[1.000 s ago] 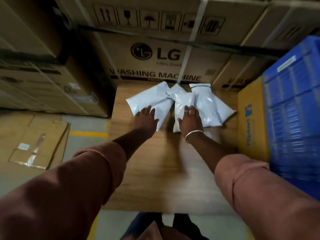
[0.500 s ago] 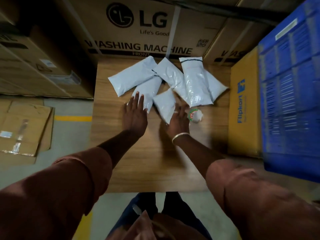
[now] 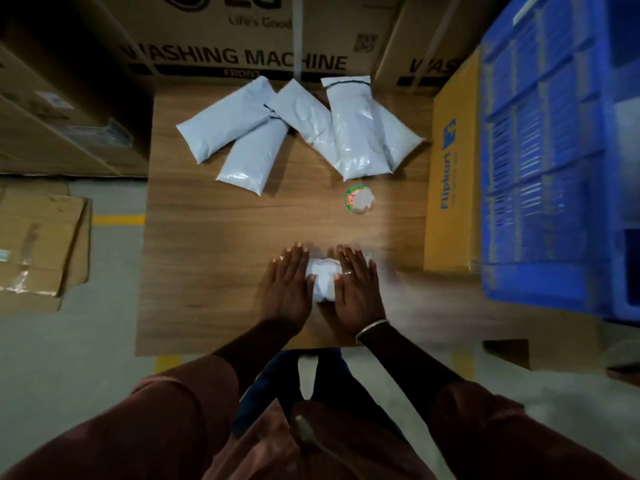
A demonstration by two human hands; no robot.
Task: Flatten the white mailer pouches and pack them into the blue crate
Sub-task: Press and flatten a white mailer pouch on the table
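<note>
One small white mailer pouch (image 3: 323, 280) lies near the front of the wooden table (image 3: 207, 258). My left hand (image 3: 289, 284) and my right hand (image 3: 356, 289) press flat on it from either side, fingers straight, covering most of it. Several more white pouches (image 3: 353, 133) lie in a fan at the far end of the table, two of them to the left (image 3: 242, 133). The blue crate (image 3: 554, 161) stands at the right, beside the table.
A small round tape roll (image 3: 359, 199) sits on the table between the pile and my hands. A yellow Flipkart carton (image 3: 450, 188) stands between table and crate. Large washing-machine boxes (image 3: 235, 39) wall off the back. Flattened cardboard (image 3: 38, 237) lies on the floor at left.
Both hands have drawn one pouch from the pile back toward the table's front edge and now press on it. The view has tilted further down.
</note>
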